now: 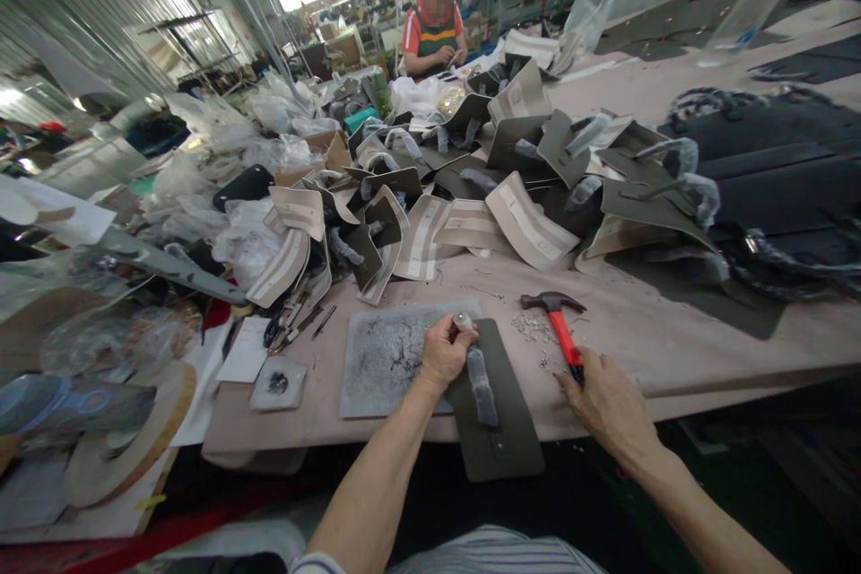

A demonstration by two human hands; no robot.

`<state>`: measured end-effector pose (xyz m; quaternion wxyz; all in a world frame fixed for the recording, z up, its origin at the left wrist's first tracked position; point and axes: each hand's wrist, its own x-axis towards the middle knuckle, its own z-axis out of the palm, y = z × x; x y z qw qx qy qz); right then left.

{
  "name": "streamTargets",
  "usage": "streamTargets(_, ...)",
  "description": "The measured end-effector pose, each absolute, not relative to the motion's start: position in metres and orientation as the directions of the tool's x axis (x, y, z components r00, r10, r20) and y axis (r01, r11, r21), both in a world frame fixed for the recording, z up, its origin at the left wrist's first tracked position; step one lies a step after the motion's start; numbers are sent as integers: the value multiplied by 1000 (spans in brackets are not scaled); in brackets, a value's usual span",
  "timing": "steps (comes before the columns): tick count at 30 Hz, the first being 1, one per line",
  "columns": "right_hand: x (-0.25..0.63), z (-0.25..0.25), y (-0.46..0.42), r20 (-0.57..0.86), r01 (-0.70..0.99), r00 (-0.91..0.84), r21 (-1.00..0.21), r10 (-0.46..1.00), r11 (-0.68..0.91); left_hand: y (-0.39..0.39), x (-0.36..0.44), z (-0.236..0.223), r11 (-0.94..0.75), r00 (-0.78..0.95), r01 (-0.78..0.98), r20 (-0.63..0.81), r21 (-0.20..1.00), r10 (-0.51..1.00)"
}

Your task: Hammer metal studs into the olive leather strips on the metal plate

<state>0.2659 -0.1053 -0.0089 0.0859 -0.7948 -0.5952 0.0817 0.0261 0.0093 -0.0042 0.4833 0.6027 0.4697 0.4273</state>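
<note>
My left hand (pixel 447 353) is closed around a short, pale punch (pixel 463 321) with a round metal top. It is over the upper end of a dark olive panel (pixel 501 439), which carries a handle wrapped in clear plastic (pixel 481 387). The panel lies partly on a grey scuffed board (pixel 377 359) and overhangs the table's front edge. To the right, my right hand (pixel 613 404) grips the lower end of a claw hammer (pixel 561 332) with a red and black handle. Small metal bits (pixel 538 328) are scattered beside the hammer head.
A heap of olive and beige panels (pixel 531 220) with wrapped handles spans the table behind the board. Black panels (pixel 794 161) are stacked at right. Left are a small block (pixel 278 383), thin tools (pixel 296 323) and a tape roll (pixel 127 439). A person (pixel 436 22) sits across the table.
</note>
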Motion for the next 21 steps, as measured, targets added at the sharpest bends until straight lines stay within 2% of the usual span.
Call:
streamTargets(2,274,-8,-98,-111,840,336,-414,935,-351,9,28,-3,-106,184,192,71,976,980)
streamTargets(5,279,10,-82,-355,490,290,-743,889,-457,7,29,-2,-163,197,239,116,957,973)
streamTargets(8,267,44,-73,-476,207,160,-841,865,-501,5,28,-3,-252,242,291,183,923,953)
streamTargets(11,243,76,-77,-429,61,266,-886,863,-459,2,28,-4,-307,269,350,219,885,938)
streamTargets(12,236,83,-81,-350,98,318,-912,881,-397,2,28,-4,-313,269,359,223,879,937)
streamTargets(14,227,89,-88,-91,370,355,-900,931,-229,1,28,-5,-317,270,368,226,874,936)
streamTargets(16,227,91,-93,113,700,221,-710,969,-76,1,28,-5,-316,268,378,224,870,937)
streamTargets(18,232,96,-94,135,867,33,-497,990,39,1,28,-4,-309,258,394,219,866,941)
streamTargets(19,235,103,-92,118,897,-36,-433,992,84,2,28,-4,-306,253,396,217,866,943)
streamTargets(21,239,127,-88,170,905,-90,-397,981,152,2,27,-4,-309,256,382,222,871,941)
